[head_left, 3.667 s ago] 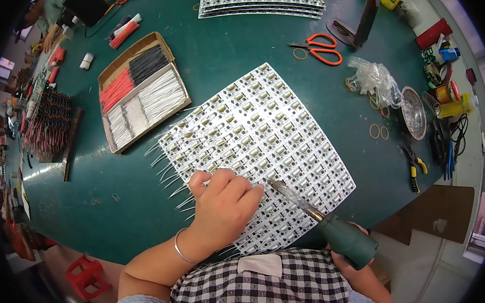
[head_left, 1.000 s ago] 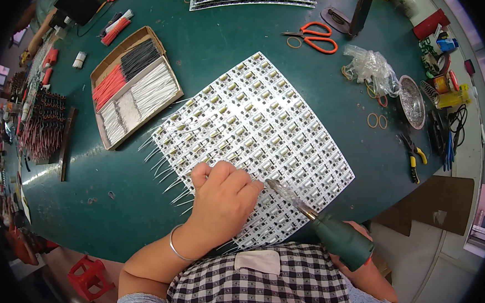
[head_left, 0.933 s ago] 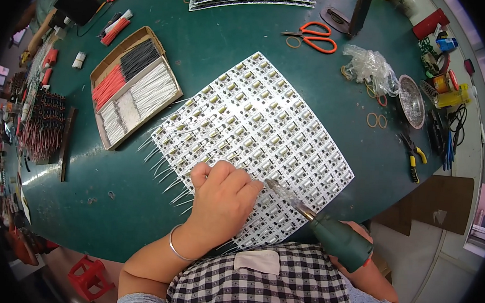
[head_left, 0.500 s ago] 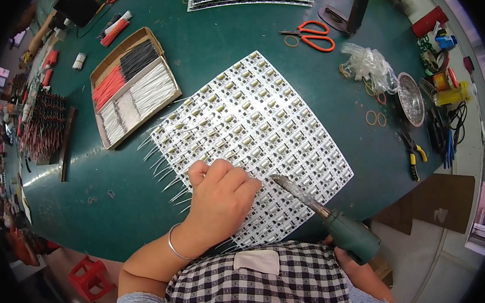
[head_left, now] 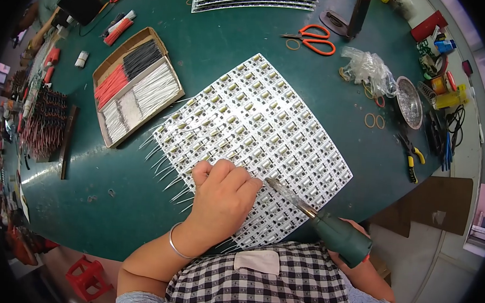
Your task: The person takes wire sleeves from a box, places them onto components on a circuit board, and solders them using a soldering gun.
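A white sheet of LED circuit boards (head_left: 310, 139) lies slanted on the table in front of me. Thin white wires (head_left: 181, 195) stick out along its left edge, and some lie across its upper left boards. My left hand (head_left: 221, 192) rests on the sheet, fingers closed in a pinch; what the fingertips hold is hidden. In my right hand (head_left: 359, 229), partly behind the tool, is a green soldering gun (head_left: 340, 235). Its metal tip points at the boards, just right of my left fingertips.
Left of the sheet, a cardboard box (head_left: 138, 127) holds red, black and white wires. Orange-handled scissors (head_left: 319, 39), a clear plastic bag (head_left: 367, 70), a metal dish (head_left: 410, 103) and yellow-black pliers (head_left: 412, 159) lie to the right. Stacked boards (head_left: 251, 2) lie at the far edge.
The soldering gun has shifted slightly left, its tip coming nearer to my left fingertips. More of my right hand shows behind it. My left hand stays pinched in nearly the same place.
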